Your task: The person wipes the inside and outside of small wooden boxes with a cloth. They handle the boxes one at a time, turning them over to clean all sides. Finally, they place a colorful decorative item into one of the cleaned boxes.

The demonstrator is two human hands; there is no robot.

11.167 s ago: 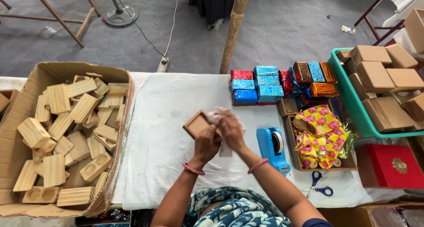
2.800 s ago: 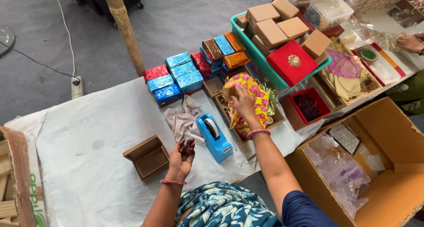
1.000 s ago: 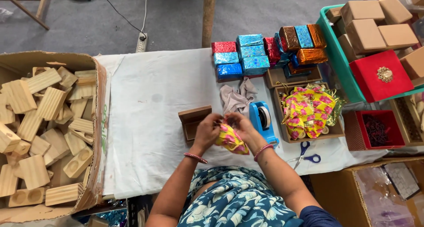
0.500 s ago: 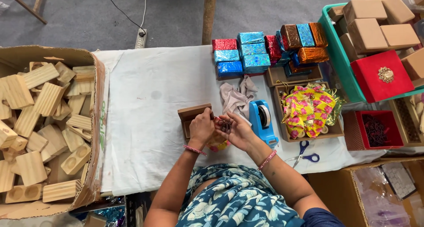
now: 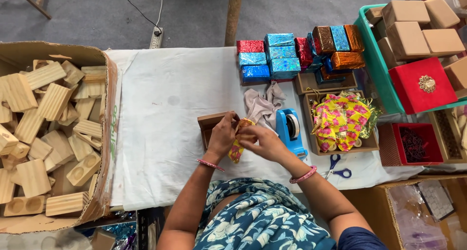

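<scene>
My left hand (image 5: 222, 135) and my right hand (image 5: 260, 140) both grip a small yellow pouch with pink flowers (image 5: 238, 148), held just above the white cloth. A small open brown wooden box (image 5: 208, 126) lies right behind my left hand, partly hidden by it. Both wrists wear pink bangles.
A blue tape dispenser (image 5: 290, 130) and a crumpled grey cloth (image 5: 261, 106) sit to the right. Beyond are foil-wrapped boxes (image 5: 270, 61), a tray of flowered pouches (image 5: 340, 121), blue scissors (image 5: 335, 165), a green crate of brown boxes (image 5: 413, 33). A carton of wooden blocks (image 5: 46, 123) fills the left.
Earlier my right hand reached into the tray of flowered pouches. Now both hands hold one pouch in front of the wooden box, and they have shifted slightly over the last second.
</scene>
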